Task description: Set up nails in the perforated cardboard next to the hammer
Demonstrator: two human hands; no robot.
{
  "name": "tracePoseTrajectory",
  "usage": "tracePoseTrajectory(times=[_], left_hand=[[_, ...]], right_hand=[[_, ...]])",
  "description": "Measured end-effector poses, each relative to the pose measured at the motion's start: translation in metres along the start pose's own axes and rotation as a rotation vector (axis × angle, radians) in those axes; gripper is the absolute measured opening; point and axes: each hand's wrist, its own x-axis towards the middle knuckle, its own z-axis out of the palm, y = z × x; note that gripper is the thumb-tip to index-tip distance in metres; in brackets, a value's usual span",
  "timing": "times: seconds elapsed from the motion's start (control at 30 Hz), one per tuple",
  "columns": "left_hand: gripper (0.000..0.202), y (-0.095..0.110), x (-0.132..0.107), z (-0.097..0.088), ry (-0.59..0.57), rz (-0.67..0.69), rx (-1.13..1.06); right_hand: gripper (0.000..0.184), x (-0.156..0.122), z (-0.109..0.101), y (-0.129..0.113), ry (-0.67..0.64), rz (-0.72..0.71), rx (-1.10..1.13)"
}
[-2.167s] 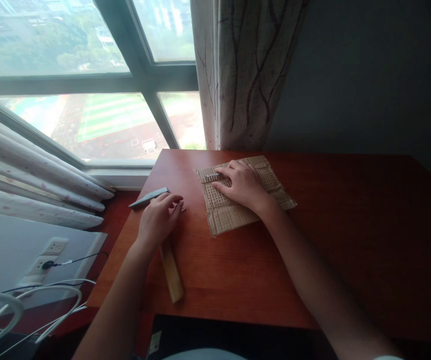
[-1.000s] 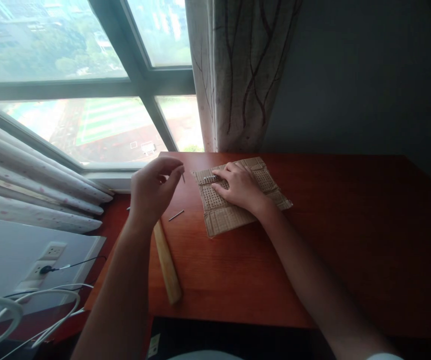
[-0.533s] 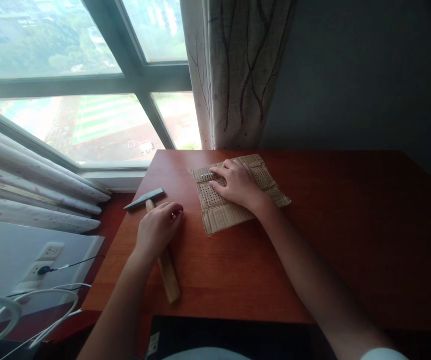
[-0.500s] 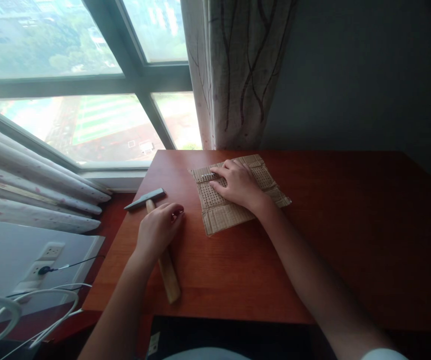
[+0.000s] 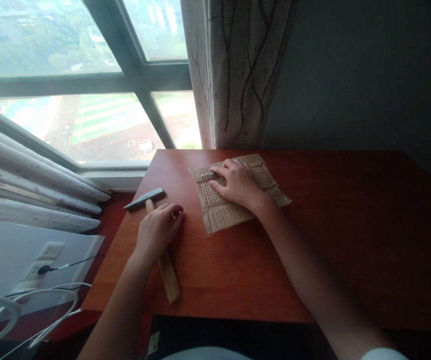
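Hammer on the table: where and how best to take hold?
Likely by the near end of the wooden handle, from above on the near side: it is long, straight and uncovered there, while the left grip hides the middle and the head lies at the far end.

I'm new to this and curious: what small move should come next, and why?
Perhaps lift the left hand toward the cardboard: its fingers curl over the table, maybe on something small, and the right hand rests on the cardboard near metal pins.

readable text: none | small pale label [image 5: 154, 343] on black surface [image 5: 230, 332]: illegible
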Motion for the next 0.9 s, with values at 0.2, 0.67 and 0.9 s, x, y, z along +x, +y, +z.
tracePoseTrajectory(times=[0.2, 0.67, 0.9], left_hand=[[0.024, -0.001, 0.001, 0.001, -0.026, -0.019, -0.017], [0.025, -0.004, 0.0, 0.001, 0.112, -0.018, -0.03], [0.019, 0.014, 0.018, -0.006, 0.334, 0.079, -0.252]], right_hand=[[0.041, 0.0, 0.0, 0.0, -0.013, 0.009, 0.005], [0.04, -0.001, 0.001, 0.0, 0.007, 0.001, -0.005], [0.039, -0.001, 0.002, 0.001, 0.011, -0.002, -0.012]])
